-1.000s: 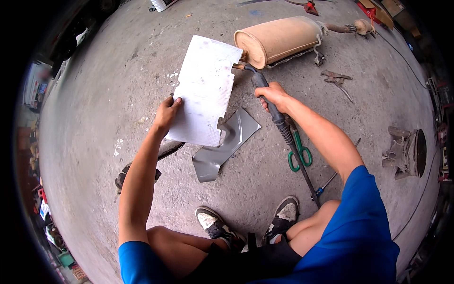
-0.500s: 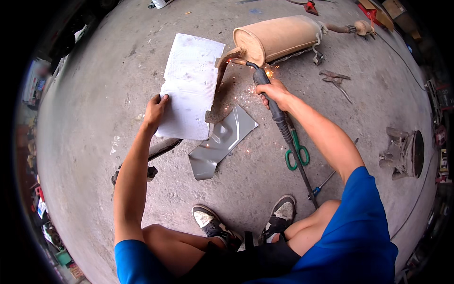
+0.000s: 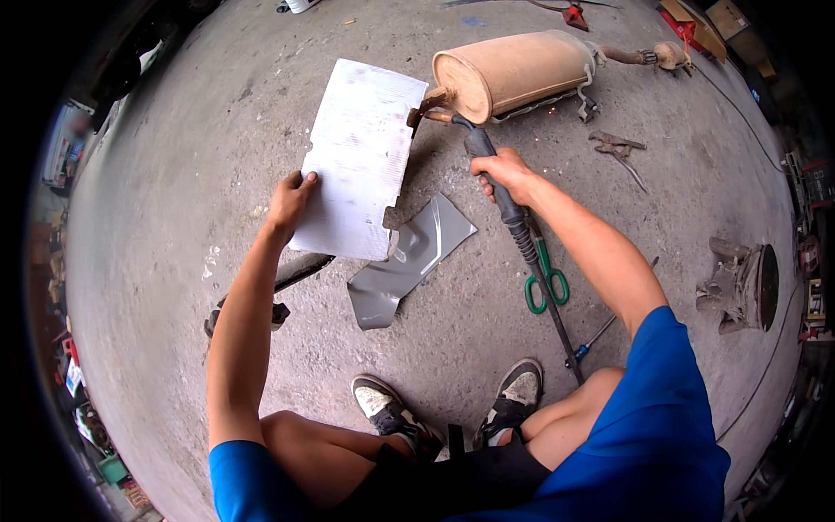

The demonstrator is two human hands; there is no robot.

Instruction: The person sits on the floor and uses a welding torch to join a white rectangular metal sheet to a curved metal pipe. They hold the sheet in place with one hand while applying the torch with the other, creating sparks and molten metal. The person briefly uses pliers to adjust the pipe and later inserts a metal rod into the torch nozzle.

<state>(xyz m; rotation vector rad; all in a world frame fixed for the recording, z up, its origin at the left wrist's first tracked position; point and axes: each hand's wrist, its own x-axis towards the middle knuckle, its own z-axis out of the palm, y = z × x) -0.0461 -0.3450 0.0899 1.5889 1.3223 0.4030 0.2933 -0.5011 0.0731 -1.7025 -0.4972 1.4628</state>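
Note:
My left hand (image 3: 293, 205) pinches the lower left edge of a white sheet (image 3: 358, 148) that looks like cardboard, with a ragged right edge. In my right hand (image 3: 508, 177) is a black welding torch (image 3: 496, 187), its copper nozzle (image 3: 440, 116) up against the rusty pipe (image 3: 426, 106) of a tan muffler (image 3: 526, 71). The sheet hides part of that pipe; a darker stretch of pipe (image 3: 300, 271) shows below it, running behind my left forearm. Between my feet and the muffler lies a bent piece of grey sheet metal (image 3: 409, 265), partly under the white sheet.
Green-handled snips (image 3: 546, 291) lie beneath the torch cable, beside a blue-handled tool (image 3: 580, 353). Locking pliers (image 3: 619, 155) rest right of the muffler. A rusty flanged part (image 3: 744, 284) sits at far right. Boxes (image 3: 726, 30) stand at the back right.
The bright sparks and glow at the torch tip have died away, leaving only a few specks. The white sheet has shifted slightly right, covering more of the pipe. My right hand has barely moved.

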